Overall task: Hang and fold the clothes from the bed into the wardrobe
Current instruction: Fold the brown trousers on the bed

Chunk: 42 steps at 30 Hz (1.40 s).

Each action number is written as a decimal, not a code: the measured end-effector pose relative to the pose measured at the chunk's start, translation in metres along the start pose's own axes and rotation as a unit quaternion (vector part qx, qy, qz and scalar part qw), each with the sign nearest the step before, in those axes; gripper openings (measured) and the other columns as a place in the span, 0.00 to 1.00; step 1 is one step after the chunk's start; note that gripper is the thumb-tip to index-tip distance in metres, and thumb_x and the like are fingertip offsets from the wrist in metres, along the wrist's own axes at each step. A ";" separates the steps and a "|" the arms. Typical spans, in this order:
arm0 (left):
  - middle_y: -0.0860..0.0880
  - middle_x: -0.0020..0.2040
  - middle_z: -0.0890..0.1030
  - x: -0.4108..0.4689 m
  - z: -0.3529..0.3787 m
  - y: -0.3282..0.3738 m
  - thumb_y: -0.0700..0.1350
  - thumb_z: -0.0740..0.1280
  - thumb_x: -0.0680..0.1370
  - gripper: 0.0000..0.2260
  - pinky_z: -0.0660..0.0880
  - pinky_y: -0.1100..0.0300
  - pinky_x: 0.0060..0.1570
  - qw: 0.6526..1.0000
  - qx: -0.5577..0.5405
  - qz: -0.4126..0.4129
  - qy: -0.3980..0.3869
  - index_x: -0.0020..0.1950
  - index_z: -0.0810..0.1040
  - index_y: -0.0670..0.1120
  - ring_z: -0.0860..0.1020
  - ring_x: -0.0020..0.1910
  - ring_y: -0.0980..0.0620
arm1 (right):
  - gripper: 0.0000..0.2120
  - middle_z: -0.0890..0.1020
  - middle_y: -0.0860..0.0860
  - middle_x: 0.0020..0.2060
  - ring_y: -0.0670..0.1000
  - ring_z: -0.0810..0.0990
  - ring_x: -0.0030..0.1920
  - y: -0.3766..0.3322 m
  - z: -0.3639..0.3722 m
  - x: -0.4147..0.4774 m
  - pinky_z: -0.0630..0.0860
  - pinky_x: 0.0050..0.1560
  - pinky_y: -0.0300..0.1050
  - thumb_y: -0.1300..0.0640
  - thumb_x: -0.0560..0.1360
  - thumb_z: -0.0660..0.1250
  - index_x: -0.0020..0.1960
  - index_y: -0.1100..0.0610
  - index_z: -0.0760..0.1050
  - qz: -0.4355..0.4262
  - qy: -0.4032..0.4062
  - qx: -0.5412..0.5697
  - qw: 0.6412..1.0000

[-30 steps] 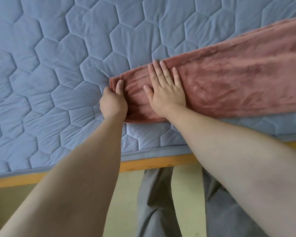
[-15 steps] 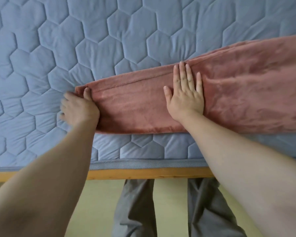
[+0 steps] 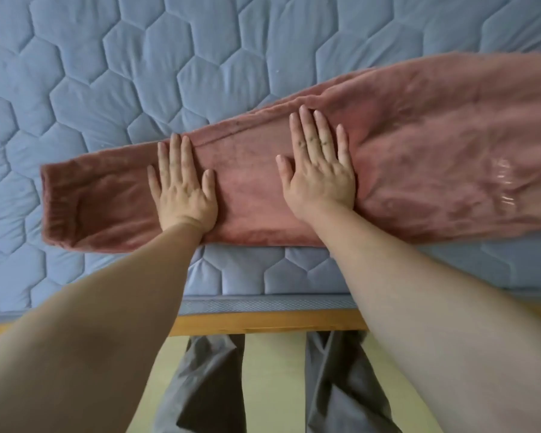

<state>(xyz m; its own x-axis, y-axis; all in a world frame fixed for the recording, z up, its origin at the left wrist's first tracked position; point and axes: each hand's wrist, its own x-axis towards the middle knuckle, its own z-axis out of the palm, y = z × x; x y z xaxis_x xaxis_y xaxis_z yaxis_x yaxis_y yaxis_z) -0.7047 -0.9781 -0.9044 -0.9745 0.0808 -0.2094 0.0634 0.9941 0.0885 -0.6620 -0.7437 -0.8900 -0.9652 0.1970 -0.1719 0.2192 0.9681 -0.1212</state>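
On the blue quilted bed (image 3: 113,89), near its front edge, I see the pink fleece garment (image 3: 434,157) lying long and flat. My left hand (image 3: 183,192) has let go of the cuff (image 3: 60,210) it gripped half a second ago. Its fingers (image 3: 175,151) now lie straight, pressing the fabric beside my right hand (image 3: 319,176), likewise flat. I judge the stretching done and smoothing underway before the fold

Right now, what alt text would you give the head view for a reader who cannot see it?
The left hand and the right hand press flat, fingers straight, on a long reddish-pink fleece garment lying across a blue quilted mattress. The wooden bed frame and the person's grey trousers show below.
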 end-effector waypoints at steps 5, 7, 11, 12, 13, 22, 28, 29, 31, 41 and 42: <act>0.51 0.84 0.46 0.001 -0.009 0.005 0.60 0.46 0.83 0.31 0.43 0.42 0.79 0.999 0.014 -0.022 -0.036 0.83 0.45 0.49 0.43 0.82 0.50 | 0.33 0.47 0.47 0.83 0.48 0.43 0.82 0.106 -0.024 0.001 0.41 0.80 0.60 0.39 0.83 0.42 0.83 0.53 0.44 0.057 0.004 -0.029 0.998; 0.52 0.84 0.44 0.002 -0.012 0.008 0.59 0.47 0.84 0.31 0.42 0.42 0.79 0.997 0.028 -0.030 -0.058 0.83 0.44 0.49 0.42 0.82 0.51 | 0.33 0.47 0.47 0.83 0.49 0.44 0.82 0.157 -0.031 0.000 0.41 0.80 0.61 0.38 0.83 0.42 0.83 0.53 0.45 0.066 0.004 -0.050 0.997; 0.52 0.84 0.48 0.011 -0.026 0.032 0.51 0.51 0.81 0.31 0.40 0.40 0.79 0.993 0.022 -0.099 -0.068 0.83 0.48 0.47 0.43 0.82 0.51 | 0.34 0.49 0.50 0.83 0.51 0.47 0.82 0.227 -0.037 -0.002 0.44 0.79 0.63 0.38 0.83 0.43 0.83 0.55 0.44 0.161 0.014 -0.023 0.987; 0.50 0.83 0.51 0.014 -0.033 0.047 0.47 0.53 0.78 0.31 0.40 0.38 0.78 0.990 0.005 -0.135 -0.044 0.83 0.52 0.46 0.45 0.82 0.49 | 0.34 0.49 0.51 0.83 0.51 0.47 0.82 0.230 -0.036 -0.003 0.44 0.79 0.63 0.39 0.83 0.43 0.83 0.55 0.45 0.161 0.015 -0.019 0.987; 0.49 0.83 0.56 0.017 -0.041 0.067 0.42 0.54 0.76 0.32 0.40 0.37 0.78 0.986 -0.014 -0.163 -0.009 0.81 0.56 0.44 0.49 0.82 0.48 | 0.34 0.50 0.51 0.83 0.51 0.48 0.82 0.230 -0.037 -0.003 0.44 0.79 0.63 0.39 0.83 0.43 0.83 0.56 0.45 0.157 0.019 -0.016 0.987; 0.46 0.68 0.77 0.040 -0.049 0.295 0.61 0.56 0.82 0.25 0.66 0.44 0.68 0.962 -0.047 0.261 0.060 0.73 0.73 0.48 0.74 0.66 0.42 | 0.33 0.52 0.51 0.82 0.52 0.50 0.82 0.229 -0.037 -0.004 0.45 0.79 0.66 0.41 0.83 0.48 0.83 0.57 0.49 0.126 0.065 0.023 0.990; 0.40 0.61 0.77 0.074 -0.032 0.353 0.58 0.54 0.84 0.19 0.66 0.44 0.60 0.972 0.048 0.230 -0.001 0.61 0.74 0.44 0.73 0.63 0.38 | 0.32 0.54 0.50 0.82 0.51 0.52 0.82 0.240 -0.035 -0.007 0.47 0.79 0.63 0.40 0.84 0.47 0.83 0.54 0.52 0.083 0.074 0.020 0.994; 0.39 0.61 0.77 0.076 -0.029 0.353 0.57 0.54 0.84 0.19 0.66 0.44 0.60 0.972 0.050 0.227 -0.001 0.61 0.74 0.44 0.73 0.63 0.38 | 0.31 0.54 0.50 0.82 0.52 0.52 0.82 0.249 -0.037 -0.008 0.47 0.79 0.62 0.41 0.84 0.47 0.83 0.54 0.52 0.058 0.072 0.016 0.996; 0.39 0.60 0.77 0.075 -0.026 0.355 0.56 0.55 0.85 0.18 0.66 0.43 0.60 0.973 0.051 0.227 0.002 0.60 0.74 0.43 0.74 0.62 0.37 | 0.30 0.56 0.51 0.82 0.52 0.54 0.81 0.279 -0.040 -0.016 0.48 0.80 0.60 0.41 0.84 0.48 0.83 0.52 0.54 0.024 0.069 -0.006 0.997; 0.39 0.57 0.77 0.070 -0.024 0.356 0.56 0.54 0.84 0.18 0.66 0.42 0.60 0.974 0.054 0.220 0.031 0.57 0.73 0.42 0.74 0.59 0.37 | 0.30 0.43 0.43 0.82 0.55 0.49 0.81 0.414 -0.073 -0.052 0.49 0.76 0.70 0.36 0.83 0.42 0.83 0.45 0.43 0.200 -0.028 -0.011 0.979; 0.40 0.58 0.77 0.068 -0.025 0.356 0.56 0.54 0.84 0.18 0.65 0.42 0.61 0.975 0.054 0.212 0.038 0.57 0.73 0.43 0.74 0.59 0.38 | 0.30 0.45 0.45 0.82 0.59 0.54 0.80 0.413 -0.078 -0.051 0.55 0.74 0.70 0.36 0.83 0.44 0.82 0.44 0.44 0.230 -0.028 0.019 0.972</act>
<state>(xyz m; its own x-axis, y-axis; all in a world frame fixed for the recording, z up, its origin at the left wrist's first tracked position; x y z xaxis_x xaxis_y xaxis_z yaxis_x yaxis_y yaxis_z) -0.7539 -0.6203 -0.8632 -0.8682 0.4854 -0.1034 0.4831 0.8743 0.0477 -0.5337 -0.3419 -0.8553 -0.7541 0.5989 -0.2697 0.6330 0.7722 -0.0549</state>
